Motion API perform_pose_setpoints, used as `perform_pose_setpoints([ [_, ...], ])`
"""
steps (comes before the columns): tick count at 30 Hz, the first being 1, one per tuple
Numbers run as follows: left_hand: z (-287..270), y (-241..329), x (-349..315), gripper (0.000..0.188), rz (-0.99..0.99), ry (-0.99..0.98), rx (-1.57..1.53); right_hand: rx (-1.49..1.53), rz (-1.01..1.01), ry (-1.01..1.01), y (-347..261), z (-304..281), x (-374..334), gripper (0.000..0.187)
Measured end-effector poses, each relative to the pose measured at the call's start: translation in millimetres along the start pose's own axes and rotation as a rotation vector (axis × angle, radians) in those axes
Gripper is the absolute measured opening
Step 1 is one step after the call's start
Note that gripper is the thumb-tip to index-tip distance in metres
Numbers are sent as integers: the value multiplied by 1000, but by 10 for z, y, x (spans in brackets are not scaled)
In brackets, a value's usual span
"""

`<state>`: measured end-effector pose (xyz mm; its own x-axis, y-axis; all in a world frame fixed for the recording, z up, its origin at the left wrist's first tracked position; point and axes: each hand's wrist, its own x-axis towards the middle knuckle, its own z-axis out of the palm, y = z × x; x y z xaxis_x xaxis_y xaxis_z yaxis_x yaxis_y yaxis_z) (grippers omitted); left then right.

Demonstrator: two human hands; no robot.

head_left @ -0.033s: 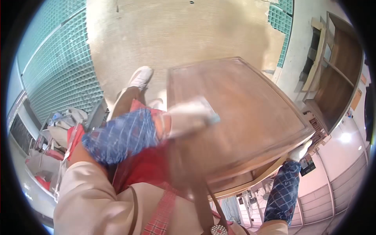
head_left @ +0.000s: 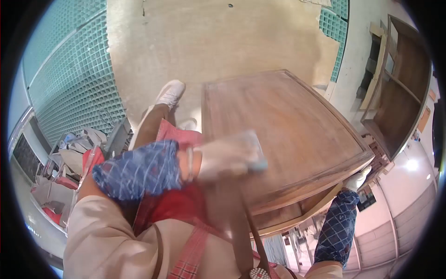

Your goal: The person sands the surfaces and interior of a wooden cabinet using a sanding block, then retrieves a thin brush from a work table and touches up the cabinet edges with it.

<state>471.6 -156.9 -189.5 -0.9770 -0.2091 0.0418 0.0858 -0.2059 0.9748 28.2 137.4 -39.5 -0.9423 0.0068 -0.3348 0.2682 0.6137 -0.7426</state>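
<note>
A brown wooden cabinet with a framed flat panel on top fills the middle and right in front of me. My left hand, in a white glove and smeared by motion, is closed around a flat pale pad with a blue-green edge. That pad lies against the panel's left part; its exact kind is too blurred to tell. At the cabinet's right corner, my right hand, also gloved in white, grips the edge. Blue patterned sleeve covers are on both forearms.
Tan sheeting covers the floor beyond the cabinet, with green grating to the left. Another brown wooden cabinet frame stands at the far right. Bags and cloths are heaped at the left. A brown strap hangs before me.
My left hand and the pad have shifted a little nearer to me across the panel. My right hand stays on the cabinet's corner.
</note>
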Motion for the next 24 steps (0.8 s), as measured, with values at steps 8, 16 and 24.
perform_pose_setpoints([
  [8, -293, 495, -477, 38, -40, -47, -46, 54, -2, 24, -36, 113, 74, 68],
  [16, -799, -1546, -528, 39, -665, -15, 134, 43, 33, 32, -93, 261, 125, 68],
  [24, -124, -429, -791, 38, -445, 340, -116, 7, -40, -39, -105, 303, 137, 69],
])
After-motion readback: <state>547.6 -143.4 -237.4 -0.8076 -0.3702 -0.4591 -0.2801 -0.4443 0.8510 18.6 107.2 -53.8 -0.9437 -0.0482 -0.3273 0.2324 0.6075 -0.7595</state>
